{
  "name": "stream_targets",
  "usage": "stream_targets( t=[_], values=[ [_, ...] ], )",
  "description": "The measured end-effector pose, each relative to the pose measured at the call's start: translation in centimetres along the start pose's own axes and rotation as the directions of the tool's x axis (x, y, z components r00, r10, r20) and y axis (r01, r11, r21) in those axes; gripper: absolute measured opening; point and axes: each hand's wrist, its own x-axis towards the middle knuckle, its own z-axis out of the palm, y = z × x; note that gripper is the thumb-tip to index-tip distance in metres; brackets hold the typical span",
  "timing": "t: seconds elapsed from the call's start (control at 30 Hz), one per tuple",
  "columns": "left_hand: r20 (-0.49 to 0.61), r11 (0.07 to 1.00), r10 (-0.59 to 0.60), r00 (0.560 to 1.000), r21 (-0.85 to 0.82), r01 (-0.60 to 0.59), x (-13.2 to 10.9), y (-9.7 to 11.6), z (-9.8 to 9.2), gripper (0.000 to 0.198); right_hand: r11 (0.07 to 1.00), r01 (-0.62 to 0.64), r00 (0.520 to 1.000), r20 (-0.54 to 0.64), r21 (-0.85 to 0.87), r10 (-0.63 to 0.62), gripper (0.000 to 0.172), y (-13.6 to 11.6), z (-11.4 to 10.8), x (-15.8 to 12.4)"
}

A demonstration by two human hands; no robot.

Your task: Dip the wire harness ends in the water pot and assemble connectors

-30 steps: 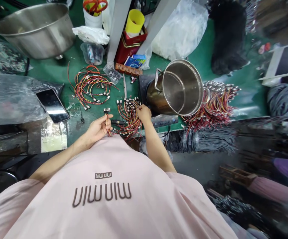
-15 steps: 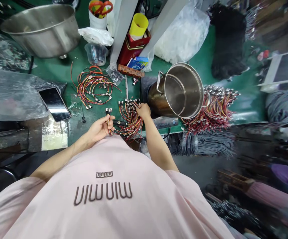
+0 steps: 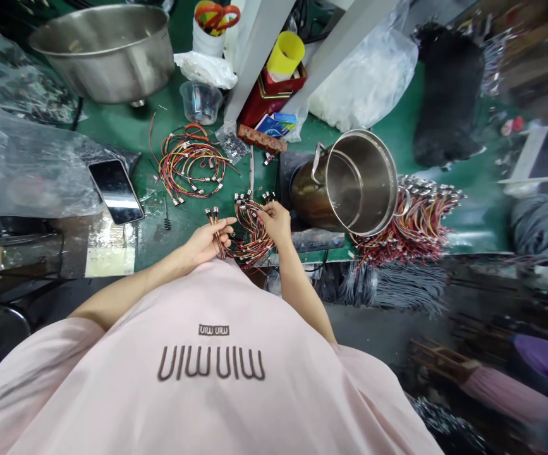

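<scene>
My left hand (image 3: 206,242) is closed round a few wire leads (image 3: 216,229), their metal-capped ends standing up above the fingers. To its right lies a pile of red, yellow and black wire leads (image 3: 253,239) with silver connectors at the far end. Over that pile, my right hand (image 3: 278,224) has thumb and fingers pinched together at the wires just below the connectors. Exactly how many leads are between those fingertips is hidden. A looser coil of similar wire leads (image 3: 191,165) lies on the green tabletop beyond my left hand.
A tall steel pot (image 3: 316,193) lies tilted right of my right hand, with a big heap of wire leads (image 3: 425,221) beyond it. On the left are a phone (image 3: 116,191) and plastic bags (image 3: 27,170). A steel basin (image 3: 107,69) and a red tin (image 3: 267,98) stand at the back.
My right hand has drawn back slightly toward me from the connectors, fingers now lower on the wires. My left hand still holds its leads. The whole view has shifted a little.
</scene>
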Motion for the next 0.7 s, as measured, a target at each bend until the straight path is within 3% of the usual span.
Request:
stream_targets(
  t=[0.17, 0.47, 0.57, 0.7],
  values=[
    [-0.128, 0.999, 0.000, 0.992, 0.046, 0.006, 1.2, -1.0, 0.8, 0.021, 0.990, 0.116, 0.993, -0.045, 0.082, -0.112, 0.011, -2.2, 2.0, -2.4],
    [-0.152, 0.986, 0.099, 0.983, -0.116, -0.117, 2.4, -1.4, 1.2, 0.022, 0.930, 0.363, 0.931, -0.022, -0.047, -0.365, 0.011, -4.9, 3.9, -6.1],
    [-0.184, 0.982, 0.139, 0.973, -0.103, -0.160, 2.2, -1.2, 1.1, 0.019, 0.933, 0.357, 0.934, -0.012, 0.043, -0.357, 0.009, -5.1, 4.2, -6.4],
    [-0.181, 0.981, 0.180, 0.967, -0.038, -0.190, 1.9, -1.1, 1.2, 0.018, 0.958, 0.249, 0.966, 0.035, 0.140, -0.256, 0.015, -5.2, 4.3, -6.0]
  ],
)
